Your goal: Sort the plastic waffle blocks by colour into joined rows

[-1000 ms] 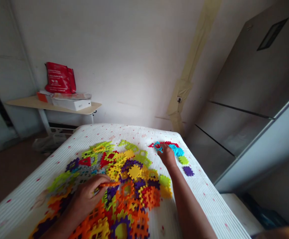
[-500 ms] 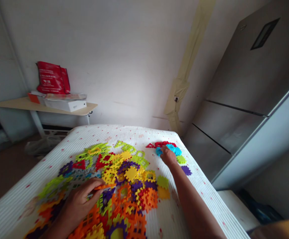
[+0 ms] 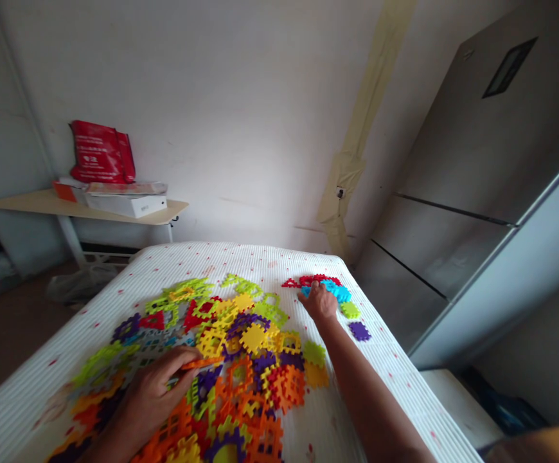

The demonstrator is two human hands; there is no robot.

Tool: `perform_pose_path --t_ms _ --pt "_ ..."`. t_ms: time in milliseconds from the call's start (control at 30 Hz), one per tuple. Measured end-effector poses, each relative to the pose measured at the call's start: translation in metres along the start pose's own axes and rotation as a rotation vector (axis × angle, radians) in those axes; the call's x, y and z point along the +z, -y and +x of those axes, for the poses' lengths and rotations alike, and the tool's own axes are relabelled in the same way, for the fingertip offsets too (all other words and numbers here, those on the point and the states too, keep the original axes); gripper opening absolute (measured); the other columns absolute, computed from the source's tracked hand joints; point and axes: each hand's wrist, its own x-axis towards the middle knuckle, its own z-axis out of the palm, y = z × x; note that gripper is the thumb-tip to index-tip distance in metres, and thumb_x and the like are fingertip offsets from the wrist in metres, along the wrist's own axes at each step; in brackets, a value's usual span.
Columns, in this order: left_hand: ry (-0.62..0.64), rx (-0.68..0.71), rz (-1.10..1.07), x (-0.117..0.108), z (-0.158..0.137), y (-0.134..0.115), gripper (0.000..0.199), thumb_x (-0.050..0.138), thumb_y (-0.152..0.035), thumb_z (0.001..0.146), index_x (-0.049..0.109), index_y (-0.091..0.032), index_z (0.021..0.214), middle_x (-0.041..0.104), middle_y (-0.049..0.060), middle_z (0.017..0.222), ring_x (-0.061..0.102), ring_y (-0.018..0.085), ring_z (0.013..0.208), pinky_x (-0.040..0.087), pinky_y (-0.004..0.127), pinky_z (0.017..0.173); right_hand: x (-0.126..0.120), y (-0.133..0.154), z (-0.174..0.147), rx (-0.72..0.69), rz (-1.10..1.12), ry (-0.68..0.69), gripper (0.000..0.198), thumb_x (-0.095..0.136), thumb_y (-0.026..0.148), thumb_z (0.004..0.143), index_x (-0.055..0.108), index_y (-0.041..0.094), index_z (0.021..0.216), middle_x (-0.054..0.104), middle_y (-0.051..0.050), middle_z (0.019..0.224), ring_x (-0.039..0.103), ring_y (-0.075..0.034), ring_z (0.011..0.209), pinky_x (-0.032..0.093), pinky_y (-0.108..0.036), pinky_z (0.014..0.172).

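My left hand [image 3: 166, 379], closed in a pinch, holds an orange interlocking plastic tile [image 3: 202, 363] by its edge above the heap. Beneath and beyond it spreads a mixed heap of toothed plastic tiles, with a yellow tile [image 3: 253, 337] near the top and an orange tile [image 3: 291, 388] at its right. At the far right of the table, my right hand [image 3: 322, 303] rests by the blue tiles [image 3: 340, 292], its thumb and fingers apart. Just behind them lie red tiles [image 3: 315, 280]. What is under the right palm is hidden.
A white ribbed cloth with red spots covers the table [image 3: 250, 254]. A lime tile [image 3: 350, 310] and a purple tile [image 3: 359, 331] lie near its right edge. The grey refrigerator [image 3: 453, 193] stands at right. A side table [image 3: 24, 200] at back left bears a red bag [image 3: 99, 153].
My right hand has shifted slightly back from the blue tiles, and its thumb and fingers have spread. The left hand keeps the orange tile in nearly the same place.
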Motion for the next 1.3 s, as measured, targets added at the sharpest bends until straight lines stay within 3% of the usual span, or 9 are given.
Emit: perform_pose_path --t_ms 433,733,1000,1133,1233,1300 --pt "0.014 0.014 0.022 -0.001 -0.001 0.004 0.011 0.058 -0.031 0.073 0.066 -0.025 0.078 0.073 -0.002 0.079 0.069 0.015 0.072 0.052 0.018 0.069 0.007 0.0 0.004 0.042 -0.041 0.019 0.032 0.052 0.028 0.08 0.055 0.011 0.107 0.063 -0.019 0.099 0.065 -0.028 0.082 0.049 -0.034 0.064" --pt "0.001 0.027 0.013 0.003 -0.003 0.01 0.01 0.059 -0.028 0.073 0.067 -0.026 0.079 0.073 -0.002 0.079 0.069 0.014 0.073 0.052 0.017 0.069 0.002 0.0 0.004 0.043 -0.052 0.075 0.03 0.05 0.025 0.082 0.058 0.011 0.107 0.062 -0.019 0.101 0.065 -0.029 0.084 0.049 -0.035 0.065" --pt "0.103 -0.063 -0.068 0.003 -0.002 0.002 0.016 0.053 -0.018 0.073 0.065 -0.023 0.082 0.071 0.0 0.08 0.067 0.013 0.068 0.053 0.018 0.063 -0.008 0.005 -0.002 0.001 -0.086 0.064 0.035 0.049 0.028 0.083 0.057 0.01 0.112 0.061 -0.021 0.106 0.065 -0.027 0.082 0.048 -0.033 0.063" --pt "0.154 0.004 -0.116 0.002 -0.003 -0.006 0.022 0.048 -0.009 0.069 0.065 -0.022 0.074 0.07 0.0 0.076 0.066 0.013 0.071 0.051 0.019 0.065 -0.023 0.022 -0.006 -0.123 -0.052 0.038 0.034 0.049 0.03 0.084 0.057 0.013 0.112 0.062 -0.017 0.108 0.065 -0.024 0.084 0.047 -0.03 0.066" --pt "0.178 0.019 -0.127 -0.001 -0.004 -0.012 0.024 0.046 -0.005 0.066 0.063 -0.022 0.062 0.065 -0.004 0.061 0.062 0.01 0.058 0.047 0.017 0.058 -0.032 0.046 -0.013 -0.348 0.079 0.132 0.028 0.052 0.029 0.082 0.061 0.019 0.106 0.067 -0.009 0.103 0.064 -0.021 0.089 0.046 -0.028 0.072" --pt "0.134 -0.008 -0.12 -0.006 -0.005 -0.013 0.023 0.046 -0.007 0.068 0.062 -0.022 0.063 0.065 -0.004 0.061 0.061 0.01 0.058 0.047 0.017 0.057 -0.035 0.067 -0.021 -0.523 0.207 0.212 0.024 0.053 0.025 0.081 0.064 0.022 0.102 0.069 -0.005 0.099 0.064 -0.019 0.09 0.046 -0.026 0.076"
